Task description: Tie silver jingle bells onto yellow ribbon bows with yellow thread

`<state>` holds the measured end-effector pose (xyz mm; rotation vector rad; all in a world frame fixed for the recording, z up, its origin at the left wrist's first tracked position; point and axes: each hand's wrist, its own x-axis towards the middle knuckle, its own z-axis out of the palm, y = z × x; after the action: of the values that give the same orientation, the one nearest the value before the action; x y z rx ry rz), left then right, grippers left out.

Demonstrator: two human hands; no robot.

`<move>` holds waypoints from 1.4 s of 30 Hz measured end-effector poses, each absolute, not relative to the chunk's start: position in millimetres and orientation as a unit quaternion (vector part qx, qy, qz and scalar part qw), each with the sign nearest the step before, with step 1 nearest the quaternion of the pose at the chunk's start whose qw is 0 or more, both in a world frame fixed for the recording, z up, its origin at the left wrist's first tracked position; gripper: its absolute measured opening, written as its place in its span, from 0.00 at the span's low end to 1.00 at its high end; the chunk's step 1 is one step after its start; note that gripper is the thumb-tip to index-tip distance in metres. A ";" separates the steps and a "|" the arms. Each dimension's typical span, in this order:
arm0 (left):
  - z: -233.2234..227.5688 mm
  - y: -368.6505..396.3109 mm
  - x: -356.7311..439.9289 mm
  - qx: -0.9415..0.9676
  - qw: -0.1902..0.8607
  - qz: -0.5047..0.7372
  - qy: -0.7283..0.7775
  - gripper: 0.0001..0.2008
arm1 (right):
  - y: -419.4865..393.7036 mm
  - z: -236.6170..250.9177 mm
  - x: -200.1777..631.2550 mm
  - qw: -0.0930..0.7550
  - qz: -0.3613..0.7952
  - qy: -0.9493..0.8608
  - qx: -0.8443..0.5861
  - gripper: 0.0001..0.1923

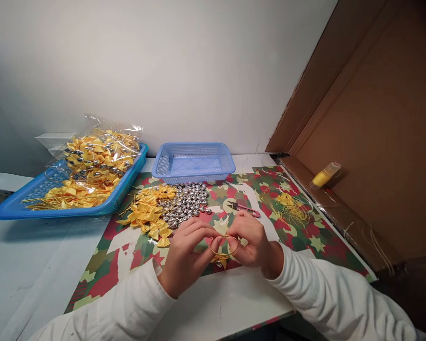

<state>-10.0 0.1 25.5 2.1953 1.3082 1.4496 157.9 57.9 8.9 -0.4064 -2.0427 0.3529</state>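
My left hand (187,253) and my right hand (252,239) meet over the patterned mat (305,241), both pinching a thin gold cord loop (224,247) with a small yellow bow (220,260) hanging under it. Just beyond my hands lie a pile of yellow ribbon bows (149,211) and a heap of small silver bells (189,202). A pink-handled tool (246,209), apparently scissors, lies past my right hand.
A large blue tray (12,204) at the left holds a plastic bag of bows and bells (95,158). A light blue basket (193,162) stands at the back. Loose gold cords (293,203) lie at the right, beside a cardboard wall (372,142) and a yellow spool (325,175).
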 end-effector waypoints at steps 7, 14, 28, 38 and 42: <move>22.4 -0.1 -10.0 0.750 0.134 0.466 0.450 0.05 | 58.3 10.0 155.7 0.471 0.140 -0.858 -0.153 0.09; 26.6 5.0 -19.1 0.767 0.209 0.238 0.559 0.05 | 57.7 10.1 155.5 0.477 0.190 -0.838 -0.182 0.10; 25.7 1.9 -18.8 0.781 0.228 0.125 0.568 0.10 | 54.7 6.2 155.0 0.419 0.226 -0.845 -0.245 0.11; 21.5 2.2 -20.3 0.777 0.248 0.123 0.565 0.05 | 53.5 3.8 155.7 0.362 0.292 -0.828 -0.314 0.13; 19.3 3.0 -20.5 0.759 0.281 0.157 0.565 0.06 | 53.0 13.0 157.2 0.304 0.378 -0.813 -0.322 0.10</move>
<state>-20.5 3.0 19.3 2.0346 1.5148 0.4208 157.2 53.0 13.0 -0.8526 -2.1542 1.0023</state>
